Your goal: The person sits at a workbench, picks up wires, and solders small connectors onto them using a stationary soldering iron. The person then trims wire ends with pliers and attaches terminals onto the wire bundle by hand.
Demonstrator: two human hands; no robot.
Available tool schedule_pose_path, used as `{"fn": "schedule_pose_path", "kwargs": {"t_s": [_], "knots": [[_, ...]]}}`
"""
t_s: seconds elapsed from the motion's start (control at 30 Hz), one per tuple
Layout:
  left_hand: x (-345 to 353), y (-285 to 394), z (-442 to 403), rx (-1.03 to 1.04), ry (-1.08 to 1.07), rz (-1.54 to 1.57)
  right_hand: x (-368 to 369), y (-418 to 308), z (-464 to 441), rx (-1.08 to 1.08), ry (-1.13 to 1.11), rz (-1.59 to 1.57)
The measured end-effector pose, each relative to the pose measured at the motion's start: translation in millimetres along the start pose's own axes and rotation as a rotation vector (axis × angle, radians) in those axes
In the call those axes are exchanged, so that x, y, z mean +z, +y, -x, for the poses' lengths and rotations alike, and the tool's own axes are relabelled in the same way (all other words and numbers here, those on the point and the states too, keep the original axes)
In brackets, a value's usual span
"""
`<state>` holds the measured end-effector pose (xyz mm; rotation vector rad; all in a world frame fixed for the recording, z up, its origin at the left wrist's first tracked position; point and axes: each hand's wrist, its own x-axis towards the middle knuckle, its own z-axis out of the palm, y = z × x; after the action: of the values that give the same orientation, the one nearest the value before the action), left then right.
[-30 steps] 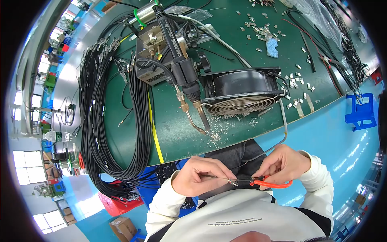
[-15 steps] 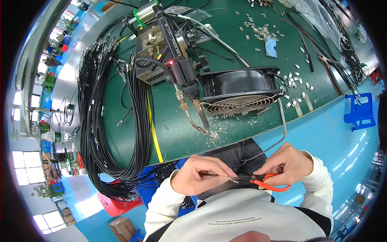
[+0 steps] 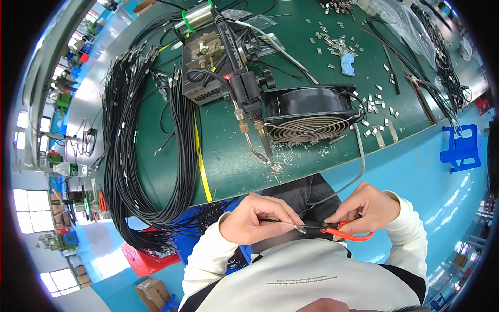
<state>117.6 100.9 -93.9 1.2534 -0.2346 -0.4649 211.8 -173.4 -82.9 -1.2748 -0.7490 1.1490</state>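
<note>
My left hand (image 3: 257, 218) is closed, pinching a thin black cable whose stripped metallic end (image 3: 300, 229) pokes out past the fingertips. In my right hand (image 3: 368, 209) is a pair of red-handled pliers (image 3: 349, 236), gripped by thumb and fingers. Their dark jaws point left and reach the cable end; whether they bite on it is too small to tell. Both hands meet in front of my white top, just below the table edge.
A soldering iron (image 3: 266, 145) on a stand points down at the green table (image 3: 228, 179). Beside it are a black fan (image 3: 309, 106) and a metal box (image 3: 205, 91). Bundled black cables (image 3: 117, 151) hang at left. Small metal pieces (image 3: 379, 104) and a blue sponge (image 3: 348, 64) lie right.
The pliers' red handles sit closer together than before. Both hands stay in nearly the same place, and the view has shifted slightly.
</note>
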Motion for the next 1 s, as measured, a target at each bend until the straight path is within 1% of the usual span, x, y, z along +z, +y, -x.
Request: {"fn": "schedule_pose_path", "kwargs": {"t_s": [0.17, 0.3, 0.33, 0.5, 0.63, 0.7, 0.73, 0.8, 0.87, 0.9, 0.97, 1.0], "knots": [[2, 1, 0, 0.012, -0.023, 0.040, 1, -5, 1, -0.014, -0.005, -0.005], [7, 0, -2, 0.023, 0.038, 0.035, -4, -3, 4, -0.061, 0.021, 0.182], [5, 2, -4, 0.027, 0.033, 0.026, -6, -3, 3, -0.069, 0.025, 0.187], [9, 1, -4, 0.034, 0.028, 0.026, -7, -11, 15, -0.121, 0.084, 0.260], [8, 2, 2, 0.129, 0.124, -0.013, -27, -11, 32, -0.234, 0.215, 0.269], [9, 5, 3, 0.112, 0.184, -0.101, -31, 6, 42, -0.455, 0.430, 0.023], [8, 7, 3, 0.131, 0.166, -0.104, -34, 3, 43, -0.463, 0.440, 0.047], [10, 6, 4, 0.233, 0.270, -0.283, -39, -14, 57, -0.229, 1.084, 0.290], [15, 11, 6, 0.224, 0.350, -0.317, -55, -25, 40, -0.240, 1.407, 0.518], [16, 10, 6, 0.245, 0.321, -0.295, -71, -23, 45, -0.235, 1.433, 0.552], [16, 8, 5, 0.282, 0.409, -0.354, -102, -17, 54, -0.234, 1.623, 0.765], [17, 7, 5, 0.284, 0.411, -0.349, -115, -15, 58, -0.191, 1.627, 0.822]]}}
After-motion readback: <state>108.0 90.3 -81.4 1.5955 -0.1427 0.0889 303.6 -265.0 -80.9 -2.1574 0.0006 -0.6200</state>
